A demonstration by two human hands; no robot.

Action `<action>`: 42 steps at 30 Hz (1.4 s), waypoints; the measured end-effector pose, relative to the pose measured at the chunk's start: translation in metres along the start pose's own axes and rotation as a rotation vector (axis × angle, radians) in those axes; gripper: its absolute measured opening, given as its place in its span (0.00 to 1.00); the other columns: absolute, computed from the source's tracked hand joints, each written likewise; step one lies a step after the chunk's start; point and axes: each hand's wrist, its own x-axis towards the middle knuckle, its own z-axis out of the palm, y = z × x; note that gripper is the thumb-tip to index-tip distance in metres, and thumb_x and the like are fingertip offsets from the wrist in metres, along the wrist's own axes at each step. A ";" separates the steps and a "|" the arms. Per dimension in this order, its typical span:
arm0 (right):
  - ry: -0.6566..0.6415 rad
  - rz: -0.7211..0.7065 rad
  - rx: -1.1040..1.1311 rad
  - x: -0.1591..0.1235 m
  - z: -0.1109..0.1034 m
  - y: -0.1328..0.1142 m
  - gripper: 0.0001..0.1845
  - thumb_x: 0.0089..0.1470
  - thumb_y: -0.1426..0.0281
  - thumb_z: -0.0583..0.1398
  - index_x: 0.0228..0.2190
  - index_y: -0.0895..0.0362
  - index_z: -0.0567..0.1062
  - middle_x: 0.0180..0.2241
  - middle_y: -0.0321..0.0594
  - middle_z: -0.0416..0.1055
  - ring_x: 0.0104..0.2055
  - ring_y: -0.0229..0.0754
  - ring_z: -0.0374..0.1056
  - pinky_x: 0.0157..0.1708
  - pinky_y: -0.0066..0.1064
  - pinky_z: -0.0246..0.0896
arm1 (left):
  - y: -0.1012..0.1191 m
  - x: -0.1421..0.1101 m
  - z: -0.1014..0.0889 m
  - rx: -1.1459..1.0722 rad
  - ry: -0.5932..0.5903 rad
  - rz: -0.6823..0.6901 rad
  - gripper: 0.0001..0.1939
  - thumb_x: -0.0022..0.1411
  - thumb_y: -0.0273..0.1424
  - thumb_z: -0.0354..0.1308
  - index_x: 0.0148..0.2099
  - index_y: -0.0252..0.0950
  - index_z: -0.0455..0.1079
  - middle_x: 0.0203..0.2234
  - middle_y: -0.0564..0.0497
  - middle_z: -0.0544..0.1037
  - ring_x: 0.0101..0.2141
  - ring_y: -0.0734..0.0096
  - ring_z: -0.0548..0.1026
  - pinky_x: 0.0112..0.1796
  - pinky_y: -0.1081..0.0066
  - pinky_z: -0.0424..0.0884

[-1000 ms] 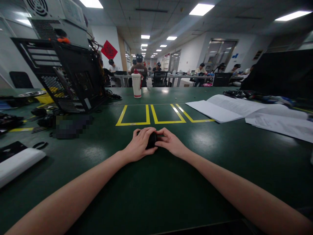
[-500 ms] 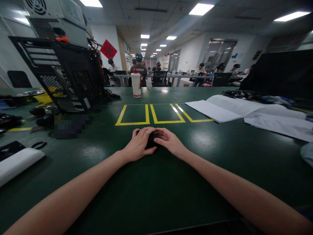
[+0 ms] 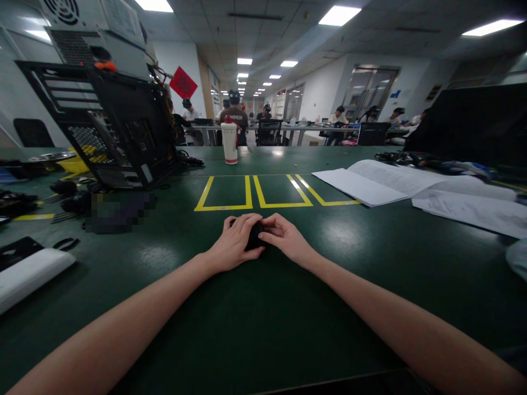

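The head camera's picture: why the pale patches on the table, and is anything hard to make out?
Head view: pale glare on the glossy dark-green table, probably from the white ceiling lights; same head view: side edges look stretched; head view again: the small black object between left hand and right hand is too dark for detail.

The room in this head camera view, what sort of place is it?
Probably a shared electronics workshop: an open computer case stands on the green table, near yellow tape outlines, and people sit working at desks beyond.
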 end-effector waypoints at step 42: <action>-0.057 -0.030 -0.067 -0.003 -0.004 -0.003 0.17 0.44 0.74 0.60 0.38 0.53 0.63 0.40 0.36 0.63 0.45 0.38 0.64 0.49 0.37 0.58 | 0.001 0.001 -0.002 -0.004 0.011 -0.013 0.30 0.52 0.35 0.54 0.54 0.37 0.46 0.48 0.44 0.61 0.48 0.58 0.59 0.48 0.56 0.53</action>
